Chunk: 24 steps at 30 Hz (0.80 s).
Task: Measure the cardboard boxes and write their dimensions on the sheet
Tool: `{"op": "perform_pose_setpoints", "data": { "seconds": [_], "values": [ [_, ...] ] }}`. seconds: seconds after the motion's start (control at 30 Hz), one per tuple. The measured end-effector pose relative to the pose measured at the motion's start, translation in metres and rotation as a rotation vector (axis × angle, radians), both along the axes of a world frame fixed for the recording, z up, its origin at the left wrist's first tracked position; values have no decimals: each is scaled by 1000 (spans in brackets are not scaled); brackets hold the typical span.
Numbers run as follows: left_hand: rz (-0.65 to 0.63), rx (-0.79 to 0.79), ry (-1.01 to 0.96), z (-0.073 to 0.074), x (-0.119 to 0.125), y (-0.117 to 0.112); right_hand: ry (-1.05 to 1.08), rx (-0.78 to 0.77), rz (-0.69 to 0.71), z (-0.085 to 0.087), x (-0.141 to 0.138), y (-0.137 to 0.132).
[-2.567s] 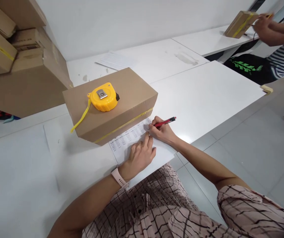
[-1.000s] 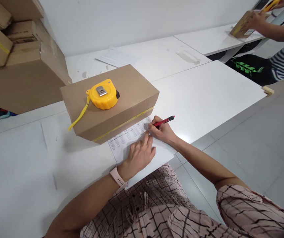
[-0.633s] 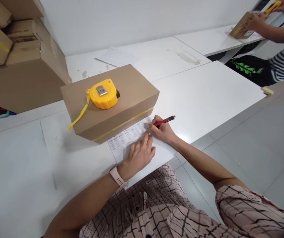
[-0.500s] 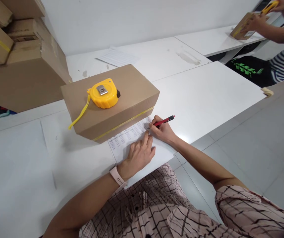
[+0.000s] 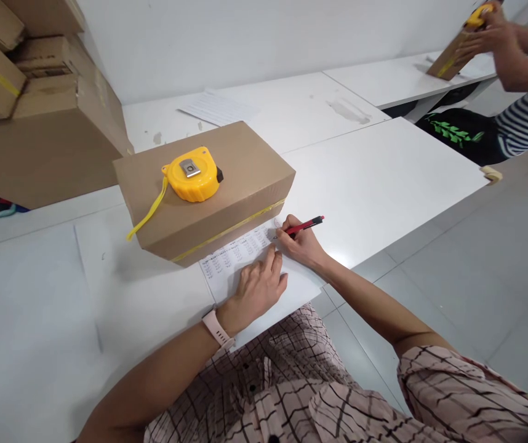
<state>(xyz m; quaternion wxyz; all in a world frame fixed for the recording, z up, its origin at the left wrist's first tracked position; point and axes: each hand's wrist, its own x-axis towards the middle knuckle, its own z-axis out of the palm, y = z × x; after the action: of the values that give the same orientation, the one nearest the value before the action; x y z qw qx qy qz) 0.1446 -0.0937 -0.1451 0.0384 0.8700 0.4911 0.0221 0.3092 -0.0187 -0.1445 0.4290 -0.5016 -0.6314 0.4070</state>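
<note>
- Red pen (image 5: 303, 226) is pinched in the right hand (image 5: 304, 247). The thumb and first fingers are closed round its lower barrel. Its tip is down on the printed sheet (image 5: 231, 257) near that sheet's far right corner, and the barrel slants up and to the right.
- The printed sheet lies at the near edge of the bench (image 5: 384, 178). Its far part is tucked under the cardboard box (image 5: 250, 163), and rows of small print show on the part left bare.
- The left hand (image 5: 257, 290) rests palm down on the sheet with its fingers stretched out and loosely together, gripping nothing. Its fingertips are just beside the right hand. A pale pink watch (image 5: 218, 329) is on that wrist.
- The cardboard box stands just beyond both hands, with a yellow strip of tape along its near side.
- A yellow tape measure (image 5: 192, 181) lies on top of the box, toward its left half, with the metal clip facing up. Its yellow strap hangs over the box's near left edge.
- A stack of larger cartons (image 5: 47, 141) fills the far left corner of the bench.
- A second sheet (image 5: 218, 107) lies near the far edge, behind the box.
- At the far right, on another bench, a co-worker's hands (image 5: 492, 38) hold a smaller box (image 5: 448, 56) tipped up on edge.
</note>
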Motion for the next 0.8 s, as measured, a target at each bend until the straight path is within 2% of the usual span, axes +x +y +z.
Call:
{"op": "perform_pose_setpoints", "data": {
  "seconds": [0.33,0.8],
  "values": [
    [-13,32,-7,7,1,1,13,-18,-20,3,0,0],
    [-1,-1,-22,-3,-1,2,-8,-20,-16,4,-1,-1]
  ]
}}
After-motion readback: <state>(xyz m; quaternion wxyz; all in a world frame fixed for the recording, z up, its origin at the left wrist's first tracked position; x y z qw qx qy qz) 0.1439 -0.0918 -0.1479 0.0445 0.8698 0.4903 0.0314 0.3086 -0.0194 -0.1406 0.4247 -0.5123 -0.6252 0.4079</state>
